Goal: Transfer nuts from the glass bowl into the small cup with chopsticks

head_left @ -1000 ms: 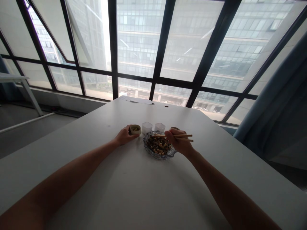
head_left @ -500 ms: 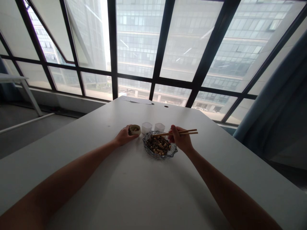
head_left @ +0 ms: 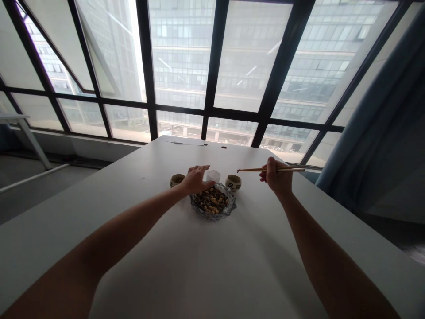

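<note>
My left hand (head_left: 195, 179) has its fingers spread and holds nothing; it hovers at the back left rim of a clear glass bowl (head_left: 214, 216) of peanuts and dark seeds. A translucent plastic cup (head_left: 213, 176) stands just beyond its fingertips. Left of that hand, a small ceramic cup (head_left: 177, 180) is partly covered by it. My right hand (head_left: 276, 176) grips wooden chopsticks (head_left: 252, 169) raised above the table, their tips pointing left. A tiny dark piece, perhaps a seed, shows at the tips. Below them stands another ceramic cup (head_left: 233, 183) with dark characters.
The white table (head_left: 186, 274) runs up to the tall windows. Sheets of paper (head_left: 182, 141) lie at its far edge, near a round hole (head_left: 224, 147). A blue curtain (head_left: 361, 119) hangs at the right, and another table (head_left: 31, 133) stands at the left.
My left hand has let go of the small ceramic cup and moved right. My right hand has lifted the chopsticks out of the bowl and to the right, uncovering the second ceramic cup.
</note>
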A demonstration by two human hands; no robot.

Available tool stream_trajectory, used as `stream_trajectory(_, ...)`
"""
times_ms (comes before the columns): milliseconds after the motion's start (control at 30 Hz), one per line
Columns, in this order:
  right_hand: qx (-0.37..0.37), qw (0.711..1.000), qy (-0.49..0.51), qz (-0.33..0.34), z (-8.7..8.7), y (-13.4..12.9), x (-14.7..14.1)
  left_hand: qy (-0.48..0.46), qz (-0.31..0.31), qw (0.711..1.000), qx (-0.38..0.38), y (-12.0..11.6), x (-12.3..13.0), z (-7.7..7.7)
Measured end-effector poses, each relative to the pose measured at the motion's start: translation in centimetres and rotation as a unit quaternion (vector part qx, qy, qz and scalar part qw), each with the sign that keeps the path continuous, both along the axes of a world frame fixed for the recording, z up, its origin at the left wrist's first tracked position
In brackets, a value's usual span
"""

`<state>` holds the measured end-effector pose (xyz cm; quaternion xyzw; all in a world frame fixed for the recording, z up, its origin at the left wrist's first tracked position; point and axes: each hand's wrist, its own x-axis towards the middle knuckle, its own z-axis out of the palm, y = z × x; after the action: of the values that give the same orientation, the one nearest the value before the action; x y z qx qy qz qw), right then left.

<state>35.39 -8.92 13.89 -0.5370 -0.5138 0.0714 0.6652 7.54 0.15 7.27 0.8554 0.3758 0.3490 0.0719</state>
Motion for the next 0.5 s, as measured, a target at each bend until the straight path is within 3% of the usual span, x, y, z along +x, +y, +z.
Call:
stream_trajectory(133,-0.017,0.999,-0.028,0.009,1.3,-0.9,1.3,0.128,-0.016,0.991,-0.042,0.9,7.2,1.4)
stream_trajectory(233,-0.047,0.998,-0.036,0.014,1.7,-1.0,2.3,0.231,-0.018,0.97,-0.072,1.8,10.7,2.6)
stream_trajectory(400,-0.058,0.996,-0.06,0.027,1.8,-1.2,3.0,0.336,0.006,0.932,-0.138,3.2,13.1,3.7)
stream_trajectory(500,-0.065,0.995,-0.066,0.04,2.1,-1.5,2.8,0.326,0.004,0.937,-0.127,3.7,13.5,3.4)
